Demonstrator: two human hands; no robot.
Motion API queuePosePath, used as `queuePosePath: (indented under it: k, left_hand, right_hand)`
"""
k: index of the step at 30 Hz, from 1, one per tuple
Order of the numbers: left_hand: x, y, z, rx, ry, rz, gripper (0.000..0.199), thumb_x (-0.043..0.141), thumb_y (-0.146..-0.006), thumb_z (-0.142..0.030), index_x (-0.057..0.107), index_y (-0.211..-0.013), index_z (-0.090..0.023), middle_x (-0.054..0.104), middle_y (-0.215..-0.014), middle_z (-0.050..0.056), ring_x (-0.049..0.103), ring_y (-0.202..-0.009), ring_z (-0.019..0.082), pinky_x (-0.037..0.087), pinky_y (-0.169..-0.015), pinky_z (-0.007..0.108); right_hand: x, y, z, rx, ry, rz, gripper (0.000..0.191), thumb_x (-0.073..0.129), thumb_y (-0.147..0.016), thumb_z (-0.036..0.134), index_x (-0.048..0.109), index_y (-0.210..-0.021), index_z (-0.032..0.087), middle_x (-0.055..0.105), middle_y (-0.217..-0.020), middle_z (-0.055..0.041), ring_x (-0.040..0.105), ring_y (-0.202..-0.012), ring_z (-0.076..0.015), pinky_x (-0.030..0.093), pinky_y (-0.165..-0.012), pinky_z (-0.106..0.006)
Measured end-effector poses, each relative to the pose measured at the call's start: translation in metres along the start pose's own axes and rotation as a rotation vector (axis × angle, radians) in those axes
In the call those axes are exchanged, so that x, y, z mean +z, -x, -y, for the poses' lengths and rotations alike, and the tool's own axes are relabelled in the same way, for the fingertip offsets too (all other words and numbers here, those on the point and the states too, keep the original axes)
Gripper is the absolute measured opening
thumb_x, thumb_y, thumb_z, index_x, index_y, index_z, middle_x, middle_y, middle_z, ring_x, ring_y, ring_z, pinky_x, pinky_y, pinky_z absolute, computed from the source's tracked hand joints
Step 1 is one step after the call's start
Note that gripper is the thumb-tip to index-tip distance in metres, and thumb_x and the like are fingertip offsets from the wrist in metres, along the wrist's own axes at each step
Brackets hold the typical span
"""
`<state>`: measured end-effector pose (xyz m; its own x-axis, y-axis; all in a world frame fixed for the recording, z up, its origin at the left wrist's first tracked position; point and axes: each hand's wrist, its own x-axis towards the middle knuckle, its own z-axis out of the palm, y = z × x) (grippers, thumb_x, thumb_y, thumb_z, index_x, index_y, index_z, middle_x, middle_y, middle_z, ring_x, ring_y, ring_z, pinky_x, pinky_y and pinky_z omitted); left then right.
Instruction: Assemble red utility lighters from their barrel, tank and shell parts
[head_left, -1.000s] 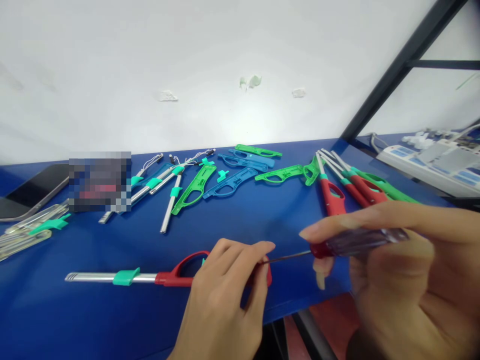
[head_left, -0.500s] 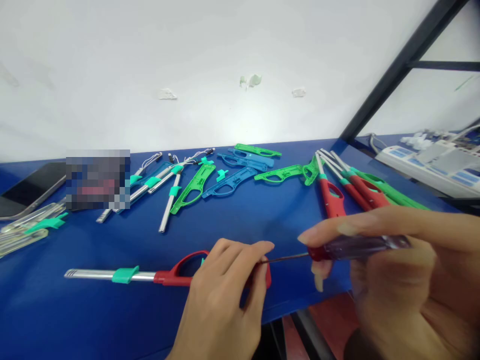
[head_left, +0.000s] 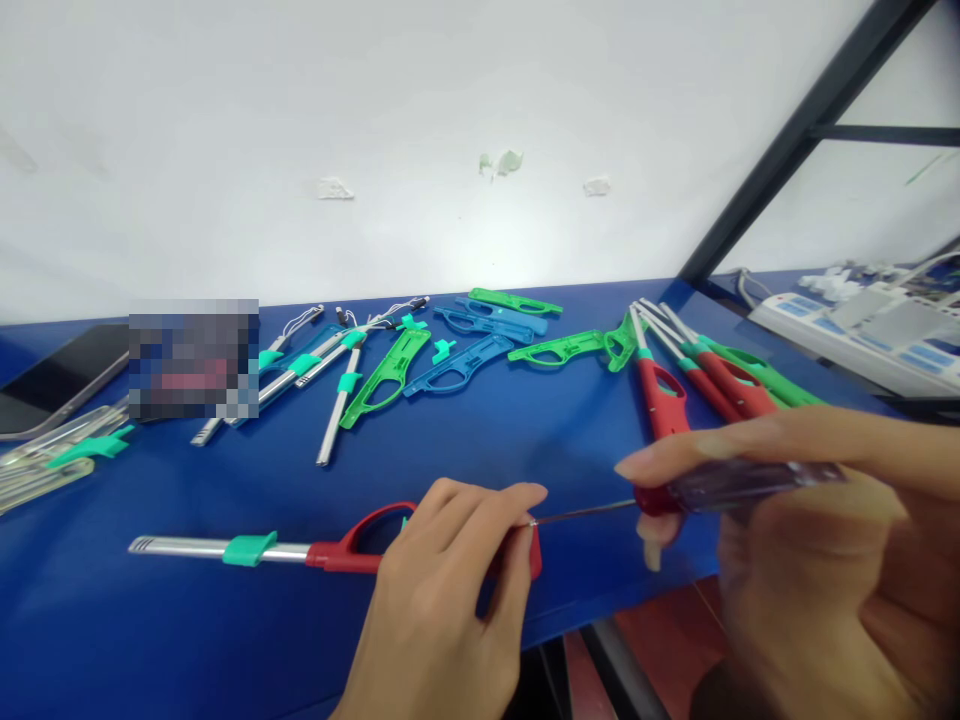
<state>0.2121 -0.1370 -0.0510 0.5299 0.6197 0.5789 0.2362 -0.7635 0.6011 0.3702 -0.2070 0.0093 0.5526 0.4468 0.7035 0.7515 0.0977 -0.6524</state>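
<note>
A red gas lighter with a silver tube and a teal clip lies across the near part of the blue table, tube pointing left. My left hand is closed over its red handle, thumb and index finger nearly together at the handle's right end. In my right hand is a screwdriver with a dark translucent grip, held level. Its thin shaft points left, and its tip is at my left fingertips. A tiny shiny spot shows at the tip, too small to name. My left hand hides most of the handle.
Several red and green lighters lie at the right. Green and blue handle halves and silver tubes with wires lie along the back. A phone and clear handle parts are at left, a power strip at far right.
My right hand and the screwdriver have shifted slightly to the right, drawing the tip back a little from my left fingers. My left hand and the lighter look almost unmoved.
</note>
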Motion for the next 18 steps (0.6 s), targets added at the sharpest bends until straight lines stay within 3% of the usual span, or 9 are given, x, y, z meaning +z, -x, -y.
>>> queuePosePath:
  k: [3,7,9,13,18]
  left_hand:
    - [0.000,-0.001,0.000,0.003,0.009,-0.004,0.029,0.061,-0.101,-0.004,0.069,-0.120,-0.025,0.080,-0.104,-0.005,0.072,-0.090,0.011,0.056,-0.089,0.025]
    - [0.000,-0.001,-0.001,0.010,0.008,0.010,0.029,0.061,-0.101,-0.004,0.069,-0.119,-0.025,0.080,-0.105,-0.005,0.072,-0.091,0.012,0.056,-0.091,0.027]
    - [0.000,-0.001,-0.001,0.011,0.008,0.016,0.029,0.061,-0.101,-0.004,0.070,-0.119,-0.025,0.080,-0.106,-0.004,0.072,-0.092,0.012,0.056,-0.090,0.027]
    - [-0.001,0.001,0.000,0.014,0.024,0.006,0.029,0.061,-0.101,-0.003,0.070,-0.120,-0.024,0.079,-0.106,-0.003,0.072,-0.093,0.013,0.056,-0.088,0.026]
    - [0.001,0.002,0.000,0.032,0.025,0.050,0.032,0.060,-0.101,-0.002,0.071,-0.123,-0.023,0.079,-0.105,-0.002,0.073,-0.094,0.014,0.058,-0.088,0.027]
  right_hand:
    - [-0.010,0.003,-0.013,-0.036,0.005,0.051,0.057,0.065,-0.101,0.069,0.085,-0.082,0.019,0.072,-0.063,-0.0087,0.051,-0.034,-0.0089,0.029,-0.027,-0.026]
    - [-0.013,0.003,-0.014,-0.063,0.009,0.111,0.055,0.063,-0.103,0.064,0.084,-0.082,0.018,0.071,-0.061,-0.0085,0.050,-0.032,-0.0082,0.029,-0.027,-0.025]
    - [-0.008,0.002,-0.008,-0.039,-0.006,0.102,0.059,0.064,-0.103,0.066,0.083,-0.077,0.017,0.071,-0.060,-0.0085,0.047,-0.030,-0.0065,0.026,-0.026,-0.025]
    - [0.005,-0.003,0.010,0.079,-0.058,-0.071,0.066,0.065,-0.101,0.069,0.081,-0.063,0.017,0.066,-0.050,-0.0068,0.046,-0.026,-0.0066,0.025,-0.025,-0.025]
    - [0.011,-0.010,0.025,0.112,-0.045,-0.070,0.070,0.065,-0.104,0.064,0.078,-0.052,0.019,0.055,-0.036,-0.0044,0.043,-0.021,-0.0074,0.022,-0.022,-0.024]
